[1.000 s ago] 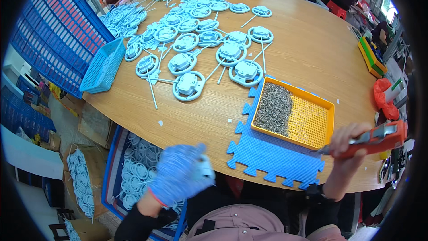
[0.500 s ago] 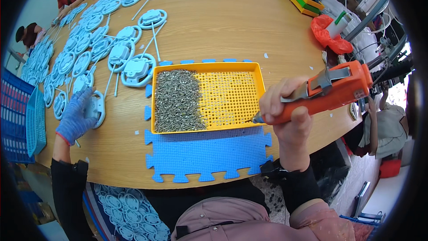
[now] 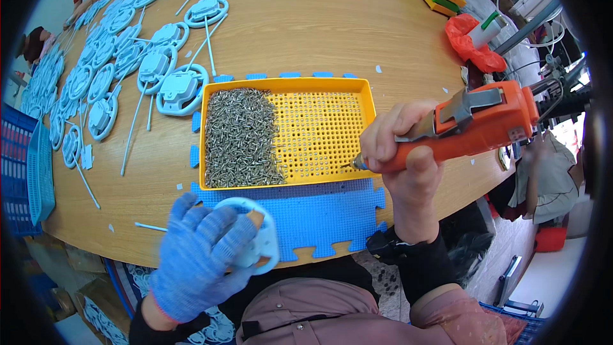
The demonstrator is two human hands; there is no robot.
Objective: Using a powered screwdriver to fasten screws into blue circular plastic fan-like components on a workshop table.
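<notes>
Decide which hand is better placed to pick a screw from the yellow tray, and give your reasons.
Probably the right hand: its orange electric screwdriver already points its tip at the yellow tray beside the screws. The gloved left hand is occupied holding a light blue plastic part.

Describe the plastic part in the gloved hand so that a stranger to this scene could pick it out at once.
Start at the yellow tray of screws, then drop to the blue foam mat. At its near left corner the left hand, in a blue glove, grips a pale blue ring-shaped part. Every similar part lies far off across the table; only this one is held.
</notes>
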